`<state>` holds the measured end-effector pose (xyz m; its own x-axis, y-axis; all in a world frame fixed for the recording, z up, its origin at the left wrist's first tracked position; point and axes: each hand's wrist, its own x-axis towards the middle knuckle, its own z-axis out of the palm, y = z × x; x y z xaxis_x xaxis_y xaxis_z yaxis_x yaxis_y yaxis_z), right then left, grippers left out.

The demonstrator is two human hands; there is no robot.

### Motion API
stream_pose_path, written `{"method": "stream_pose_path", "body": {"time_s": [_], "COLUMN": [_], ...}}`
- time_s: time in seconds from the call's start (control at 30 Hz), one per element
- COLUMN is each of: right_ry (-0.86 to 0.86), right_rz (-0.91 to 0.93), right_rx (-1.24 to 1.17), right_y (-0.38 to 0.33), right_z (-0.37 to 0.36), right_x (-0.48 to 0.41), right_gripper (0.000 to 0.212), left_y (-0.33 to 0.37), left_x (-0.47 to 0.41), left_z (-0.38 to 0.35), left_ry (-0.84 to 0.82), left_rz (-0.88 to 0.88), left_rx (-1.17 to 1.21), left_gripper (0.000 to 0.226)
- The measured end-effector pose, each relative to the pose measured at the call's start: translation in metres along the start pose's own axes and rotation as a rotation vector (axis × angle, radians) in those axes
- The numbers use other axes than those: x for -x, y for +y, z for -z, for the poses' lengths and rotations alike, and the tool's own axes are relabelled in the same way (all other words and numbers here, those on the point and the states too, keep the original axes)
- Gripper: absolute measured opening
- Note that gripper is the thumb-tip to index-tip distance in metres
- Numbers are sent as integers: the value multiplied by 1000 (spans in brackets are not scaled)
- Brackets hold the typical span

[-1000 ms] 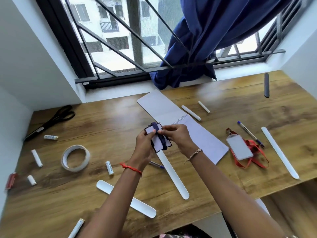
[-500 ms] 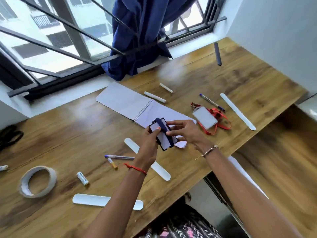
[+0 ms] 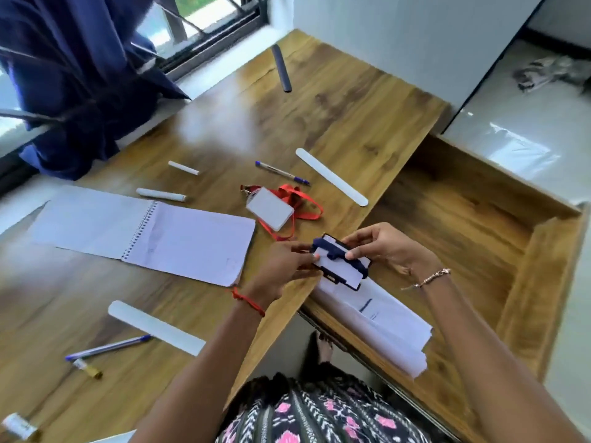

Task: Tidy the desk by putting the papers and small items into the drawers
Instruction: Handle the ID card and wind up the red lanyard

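The badge (image 3: 340, 265), a white card in a dark holder with its navy strap wound around it, sits in the air between both hands, just over the table's front edge and above the open drawer (image 3: 473, 225). The left hand (image 3: 284, 266) pinches its left end with thumb and fingertips; the right hand (image 3: 380, 247) pinches its right end, fingers curled over the strap. Directly below lie papers (image 3: 383, 324), folded white sheets already in the drawer's near corner. The rest of the drawer looks bare wood.

The step in hand appears to be stowing this badge: the strap looks bundled and the hands are poised at the drawer. The next move likely calls for lowering it past the table edge and letting go onto the papers or the bare wood beside them, keeping the strap from unwinding.

Much is left on the table (image 3: 319, 123): a second badge (image 3: 270, 209) with a red lanyard, an open notebook (image 3: 153, 228), 2 pens (image 3: 281, 172) (image 3: 107, 346), 2 white sticks (image 3: 331, 177) (image 3: 156, 327), 2 white tubes (image 3: 161, 195) (image 3: 183, 167), a dark stick (image 3: 281, 68) near the window, and a small glue tube (image 3: 86, 368). A blue curtain (image 3: 73, 75) hangs at the back left.
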<state>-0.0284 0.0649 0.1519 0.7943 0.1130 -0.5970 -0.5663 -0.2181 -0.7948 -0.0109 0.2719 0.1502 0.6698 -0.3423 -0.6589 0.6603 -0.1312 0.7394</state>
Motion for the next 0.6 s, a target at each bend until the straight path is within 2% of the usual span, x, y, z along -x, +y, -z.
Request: {"method": "stream_pose_path", "body": {"time_s": [0.1,0.3,0.4,0.53,0.6], "right_ry": [33,191,307,377,375], "right_rz": [-53,-143,-147,-121,-107], "right_rx": [2,-99,-50,60,96], "right_y": [27,80,98,112,114], "right_z": [38,85,99,107,107], "right_x": [8,7,-7,-40,-59], "right_gripper": [25,28,29,31,32], "left_y": [-1,-23,-35,-45,-47], "left_x": [-19,-57,-70,-84,-90], "left_z": [-39,-80,-90,-95,-97], "left_ry": [-57,-72,-56,-35,-44], "left_rz": [59,61,69,73,49], "left_rx": [-118,-307,-370,-455,-532], "left_gripper": [17,29,20,8,29]}}
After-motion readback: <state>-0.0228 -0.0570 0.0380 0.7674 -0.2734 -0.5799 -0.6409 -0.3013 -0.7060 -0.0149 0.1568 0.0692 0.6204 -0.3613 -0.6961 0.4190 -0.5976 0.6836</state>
